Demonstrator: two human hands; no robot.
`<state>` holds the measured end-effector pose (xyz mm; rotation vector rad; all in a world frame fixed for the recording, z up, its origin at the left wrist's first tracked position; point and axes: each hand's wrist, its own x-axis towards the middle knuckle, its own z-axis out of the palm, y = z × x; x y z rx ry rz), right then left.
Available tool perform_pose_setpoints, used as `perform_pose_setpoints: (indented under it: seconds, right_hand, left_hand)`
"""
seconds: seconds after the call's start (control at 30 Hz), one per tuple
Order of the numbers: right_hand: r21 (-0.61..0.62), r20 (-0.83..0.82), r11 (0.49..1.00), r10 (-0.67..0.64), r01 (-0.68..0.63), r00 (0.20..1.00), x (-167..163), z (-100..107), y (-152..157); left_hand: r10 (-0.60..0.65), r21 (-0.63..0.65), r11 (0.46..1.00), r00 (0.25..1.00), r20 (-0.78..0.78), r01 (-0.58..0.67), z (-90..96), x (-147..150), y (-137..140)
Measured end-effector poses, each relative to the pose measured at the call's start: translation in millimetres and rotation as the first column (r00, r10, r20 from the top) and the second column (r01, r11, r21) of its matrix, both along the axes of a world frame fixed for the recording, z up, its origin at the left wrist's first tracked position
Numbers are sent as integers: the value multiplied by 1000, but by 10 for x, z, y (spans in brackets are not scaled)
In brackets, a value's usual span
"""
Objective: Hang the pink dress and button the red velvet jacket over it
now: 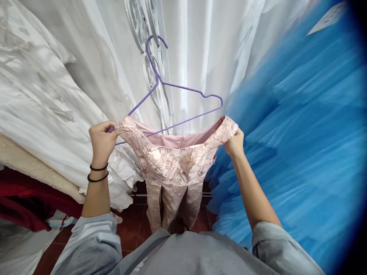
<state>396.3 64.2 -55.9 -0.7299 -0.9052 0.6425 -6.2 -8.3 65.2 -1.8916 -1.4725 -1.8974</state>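
Head view: pink floral dress [185, 164] hangs btwn both hands, neckline pulled wide. L hand [103, 139] pinches one shoulder strap [127, 128] w/ the near end of purple hanger [186, 88]; R hand [235, 142] pinches the opp. strap [226, 131], below the hanger's bare end, prob. to keep the neck opening spread. Hook appears caught on white scrollwork rack [140, 45], which likely takes the hanger's wt; white gowns [43, 76] L, blue tulle [301, 133] R

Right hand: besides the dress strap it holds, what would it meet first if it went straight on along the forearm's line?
Past the pink strap, the right hand would probably meet the purple hanger at its bare end; depth is unclear, so it might pass by.
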Motion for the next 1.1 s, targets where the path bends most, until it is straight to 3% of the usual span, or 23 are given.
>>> perform_pose_setpoints:
  seconds: [0.1, 0.27, 0.33, 0.43, 0.5, 0.6, 0.73, 0.83, 0.97, 1.1]
  right_hand:
    - [50, 113, 999, 2, -8, 994, 136, 329, 232]
    - [112, 298, 994, -22, -12, 954, 186, 925, 639]
    - [94, 440, 990, 54, -106, 896, 150, 1116, 686]
    - [1, 650, 978, 157, -207, 744, 92, 1324, 577]
    - [-66, 744, 976, 186, -207, 642, 77, 1409, 458]
    - [-88, 840, 990, 132, -107, 527, 102, 1462, 354]
    - [-9, 912, 1000, 8, 0, 411, 165, 1443, 378]
    - [48, 926, 999, -47, 7, 374, 190, 1442, 351]
    - [-61, 930, 983, 120, -176, 348, 222, 1532, 142]
    - [-290, 844, 869, 430, -401, 321, 234, 1599, -37]
  left_hand:
    - [33, 31, 999, 999, -21, -33, -7, -24, -3]
    - [-29, 79, 996, 999, -46, 32, -5, -65, 7]
    - [-8, 117, 993, 999, -42, 13, -24, -66, 22]
    - [-30, 131, 991, 999, 13, 28, -88, -56, 61]
    - [-84, 109, 991, 994, 74, 75, -135, -62, 92]
    - [-142, 29, 990, 983, 118, 140, -157, -115, 120]
    - [-280, -110, 951, 956, 85, 289, -62, -201, 129]
    - [-245, -108, 964, 969, 8, 245, 35, -171, 160]
    - [-104, -129, 988, 986, -130, 87, 113, -42, 212]
    - [-93, -168, 983, 985, -149, 67, 142, 8, 238]
